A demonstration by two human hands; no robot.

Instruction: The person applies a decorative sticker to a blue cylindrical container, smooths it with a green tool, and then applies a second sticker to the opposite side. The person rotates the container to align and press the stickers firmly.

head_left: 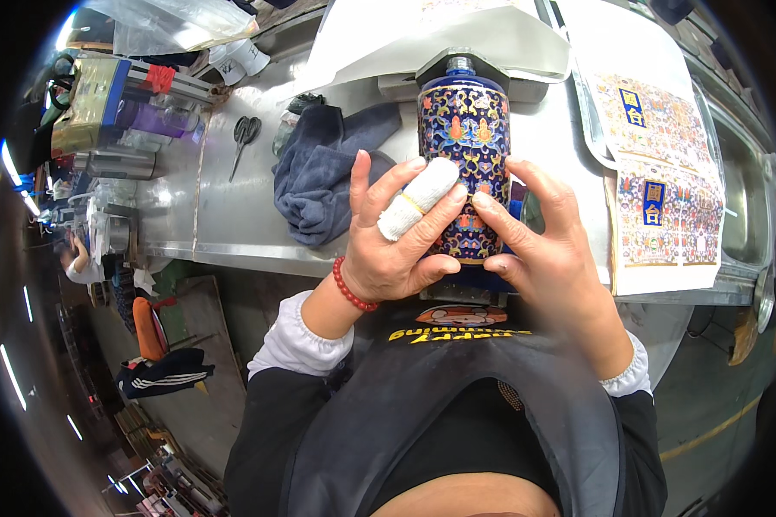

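Note:
A dark-blue bottle (pixel 462 121) with a colourful floral pattern lies in front of me, its neck pointing away. My left hand (pixel 397 228) presses fingertips on its left side, the thumb near its lower end. A white cloth wrap (pixel 422 196), bound by a thin yellow band, sits at that hand's middle finger; whether it encloses the finger or only lies over it I cannot tell. From the other side my right hand (pixel 547 233) grips the bottle, forefinger along its right edge and thumb near the base. A dark angular support (pixel 491 72) shows behind the bottle's neck.
Left of the bottle, a grey-blue towel (pixel 323 185) lies crumpled on the metal table (pixel 241 220). Black scissors (pixel 245 142) lie farther left. Printed patterned sheets (pixel 664 211) are stacked at the right, beside a metal basin (pixel 746 207). White paper (pixel 353 43) covers the back.

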